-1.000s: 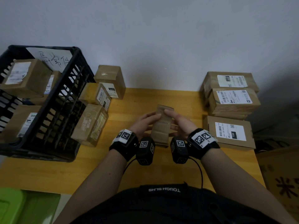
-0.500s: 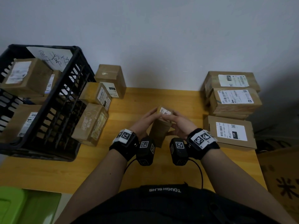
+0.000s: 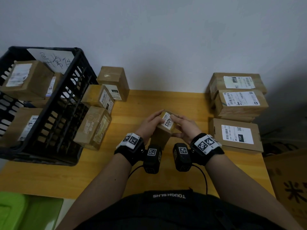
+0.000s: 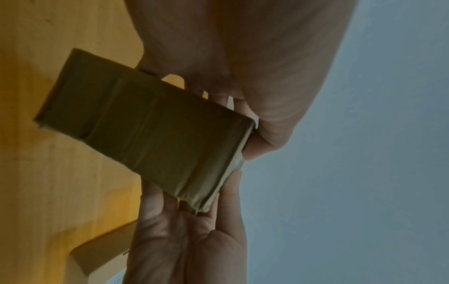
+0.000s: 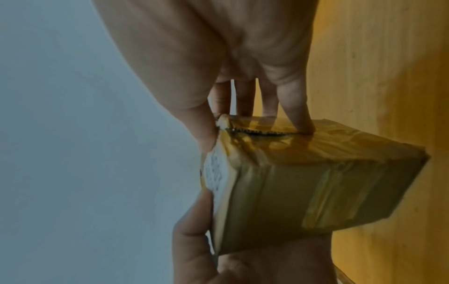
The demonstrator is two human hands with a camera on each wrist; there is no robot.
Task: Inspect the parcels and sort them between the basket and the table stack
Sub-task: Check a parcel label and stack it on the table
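A small brown taped parcel (image 3: 163,135) with a white label reading "4003" is held just above the yellow table (image 3: 49,176), label end tilted up towards me. My left hand (image 3: 152,123) grips its left side and my right hand (image 3: 184,127) grips its right side. In the left wrist view the parcel (image 4: 145,130) shows a plain taped face. In the right wrist view the parcel (image 5: 303,182) shows a split tape seam under my right fingers (image 5: 298,115). The black basket (image 3: 58,122) at the left holds several parcels. The table stack (image 3: 237,100) stands at the right.
Three parcels (image 3: 93,127) stand on the table beside the basket's right wall. A flat labelled parcel (image 3: 235,135) lies in front of the right stack. A green bin (image 3: 20,211) sits below the table's left corner, and a cardboard box (image 3: 289,180) at the right.
Both hands have turned the parcel: a second ago a plain face pointed at me, now the labelled end with "4003" faces up. The hands stayed in the same spot.
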